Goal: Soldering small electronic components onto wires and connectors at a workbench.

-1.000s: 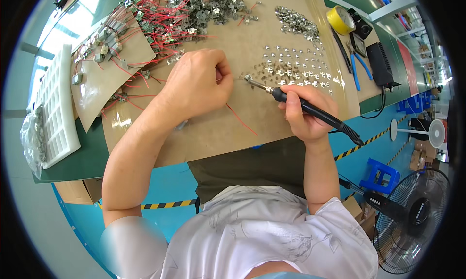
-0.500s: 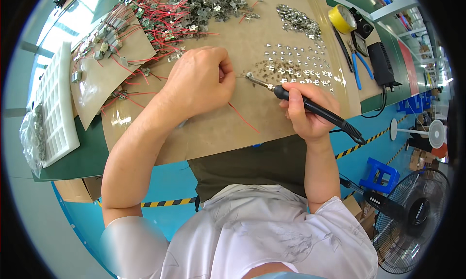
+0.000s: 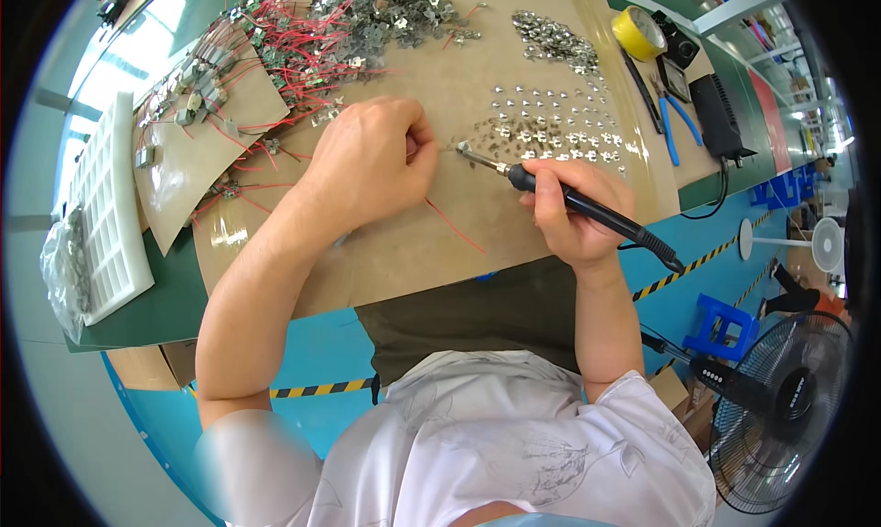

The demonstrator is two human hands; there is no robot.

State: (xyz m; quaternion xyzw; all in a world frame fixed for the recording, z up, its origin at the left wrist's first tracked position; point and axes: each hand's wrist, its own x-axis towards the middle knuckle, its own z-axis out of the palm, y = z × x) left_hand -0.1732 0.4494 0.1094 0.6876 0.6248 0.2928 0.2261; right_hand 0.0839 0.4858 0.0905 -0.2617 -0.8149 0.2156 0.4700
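Note:
My right hand (image 3: 585,210) grips a black soldering iron (image 3: 641,236) like a pen, its metal tip pointing left. At the tip sits a small silvery bit (image 3: 463,147), too small to name surely. Close to that tip is my left hand (image 3: 372,160), its fingers curled in a pinch. A red wire (image 3: 456,227) trails out below this hand toward the table's front edge; the pinched end is hidden by the fingers. Rows of small shiny metal parts (image 3: 555,137) lie on the brown sheet (image 3: 385,261), just beyond the iron.
Heaped metal parts (image 3: 395,13) and red-wired pieces (image 3: 294,36) fill the far left. Another metal pile (image 3: 555,41) lies far right, near yellow tape (image 3: 640,33), blue-handled pliers (image 3: 681,128) and a black box (image 3: 720,114). A white gridded tray (image 3: 119,224) stands left; a fan (image 3: 780,408) stands lower right.
The view has shifted slightly. Both hands keep nearly the same pose, with the iron's tip still beside the left fingers and the red wire still trailing.

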